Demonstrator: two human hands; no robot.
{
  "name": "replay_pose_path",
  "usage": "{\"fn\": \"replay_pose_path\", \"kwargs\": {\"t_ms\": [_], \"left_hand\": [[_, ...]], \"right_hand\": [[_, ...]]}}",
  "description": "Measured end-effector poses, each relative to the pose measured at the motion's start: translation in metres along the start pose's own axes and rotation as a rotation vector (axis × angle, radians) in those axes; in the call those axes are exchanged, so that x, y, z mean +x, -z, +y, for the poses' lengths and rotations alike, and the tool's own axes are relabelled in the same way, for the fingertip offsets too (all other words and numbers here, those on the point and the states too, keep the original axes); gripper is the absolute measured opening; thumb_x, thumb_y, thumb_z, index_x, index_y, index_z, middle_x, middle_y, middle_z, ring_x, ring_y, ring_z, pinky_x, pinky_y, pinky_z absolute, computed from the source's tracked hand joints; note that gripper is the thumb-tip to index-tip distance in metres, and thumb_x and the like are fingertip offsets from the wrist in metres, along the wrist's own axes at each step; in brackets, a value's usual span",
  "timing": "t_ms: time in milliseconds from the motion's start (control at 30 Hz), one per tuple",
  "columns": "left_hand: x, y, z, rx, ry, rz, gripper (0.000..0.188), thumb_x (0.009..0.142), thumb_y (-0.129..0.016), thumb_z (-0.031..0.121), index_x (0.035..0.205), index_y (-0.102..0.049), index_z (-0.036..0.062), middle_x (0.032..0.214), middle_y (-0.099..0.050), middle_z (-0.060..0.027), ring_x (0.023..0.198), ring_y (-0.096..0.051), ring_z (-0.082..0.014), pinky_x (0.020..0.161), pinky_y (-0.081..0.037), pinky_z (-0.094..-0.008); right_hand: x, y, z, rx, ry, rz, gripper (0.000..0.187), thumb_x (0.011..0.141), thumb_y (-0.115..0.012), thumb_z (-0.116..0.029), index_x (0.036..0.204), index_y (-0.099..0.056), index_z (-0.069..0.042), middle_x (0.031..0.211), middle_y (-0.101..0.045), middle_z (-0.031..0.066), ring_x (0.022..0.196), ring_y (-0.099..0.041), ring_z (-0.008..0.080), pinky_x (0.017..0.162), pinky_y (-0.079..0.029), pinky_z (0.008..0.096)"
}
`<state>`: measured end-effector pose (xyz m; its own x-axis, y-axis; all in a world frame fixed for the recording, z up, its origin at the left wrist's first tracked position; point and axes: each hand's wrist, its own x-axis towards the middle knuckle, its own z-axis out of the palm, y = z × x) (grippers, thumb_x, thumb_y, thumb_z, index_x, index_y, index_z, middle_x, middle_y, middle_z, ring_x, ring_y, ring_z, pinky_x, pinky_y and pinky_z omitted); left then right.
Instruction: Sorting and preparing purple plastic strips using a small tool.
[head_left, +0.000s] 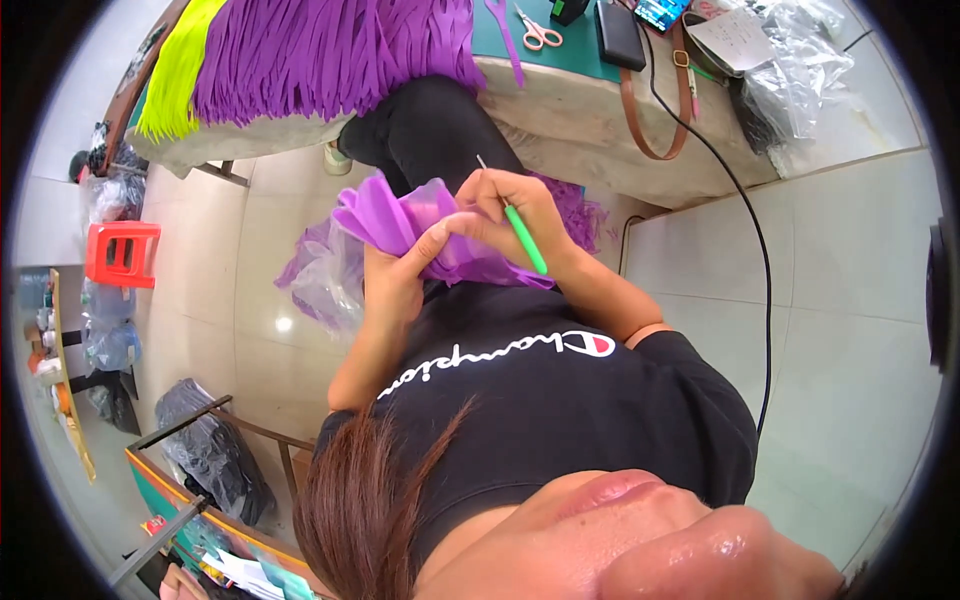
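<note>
Meanwhile, red stool [122,253] sits at nine o'clock, well apart from you. Purple strips [335,55] lie on table [582,58] at eleven o'clock, laid alongside one another, apparently against tangling. Nearer, toward eleven, your left hand [400,270] pinches gathered purple sheets [385,220], thumb on top, likely so layers cannot slip. Just past twelve, your right hand [525,205] closes round green-handled tool [526,240], thin tip aimed toward eleven, perhaps to clear folds. Scissors [541,36] lie beyond on table, seemingly parked out of way.
</note>
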<state>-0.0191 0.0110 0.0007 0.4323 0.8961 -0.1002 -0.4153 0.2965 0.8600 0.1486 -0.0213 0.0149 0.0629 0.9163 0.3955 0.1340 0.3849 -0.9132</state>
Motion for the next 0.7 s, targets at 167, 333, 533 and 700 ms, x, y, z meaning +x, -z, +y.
{"fn": "replay_pose_path", "kwargs": {"t_ms": [167,333,533,700], "left_hand": [[0.004,0.004,-0.001,0.029,0.067,-0.060,0.032,0.076,-0.074,0.004,0.104,-0.058,0.0019,0.091,-0.061,-0.0037,0.081,-0.060,-0.0127,0.073,-0.049,-0.0264],[0.009,0.011,-0.005,0.057,0.177,-0.098,0.028,0.077,-0.073,0.004,0.101,-0.060,0.0016,0.090,-0.063,-0.0036,0.079,-0.061,-0.0132,0.070,-0.049,-0.0265],[0.008,0.009,0.002,-0.212,0.050,0.035,0.028,0.083,-0.066,0.003,0.110,-0.057,0.0026,0.102,-0.063,-0.0064,0.094,-0.062,-0.0176,0.083,-0.050,-0.0312],[0.005,0.008,0.000,-0.199,0.046,0.048,0.030,0.083,-0.067,0.003,0.111,-0.057,0.0025,0.102,-0.063,-0.0068,0.096,-0.061,-0.0180,0.085,-0.049,-0.0317]], "right_hand": [[0.003,-0.006,0.003,-0.005,-0.064,0.146,0.039,0.078,-0.069,0.003,0.064,-0.034,-0.007,0.072,-0.055,0.0025,0.065,-0.042,0.0049,0.057,-0.037,0.0200],[0.000,-0.011,0.002,0.076,-0.134,0.225,0.034,0.089,-0.061,-0.010,0.065,-0.036,-0.007,0.076,-0.056,0.0053,0.065,-0.046,0.0068,0.060,-0.039,0.0207],[-0.011,0.004,0.021,0.457,-0.120,0.082,0.020,0.095,-0.053,-0.018,0.083,-0.052,-0.002,0.084,-0.057,0.0083,0.069,-0.052,0.0112,0.065,-0.042,0.0218],[-0.005,-0.014,-0.009,0.083,-0.073,0.208,0.009,0.084,-0.064,0.001,0.092,-0.059,0.002,0.090,-0.064,0.0096,0.081,-0.060,0.0130,0.074,-0.048,0.0220]]}}
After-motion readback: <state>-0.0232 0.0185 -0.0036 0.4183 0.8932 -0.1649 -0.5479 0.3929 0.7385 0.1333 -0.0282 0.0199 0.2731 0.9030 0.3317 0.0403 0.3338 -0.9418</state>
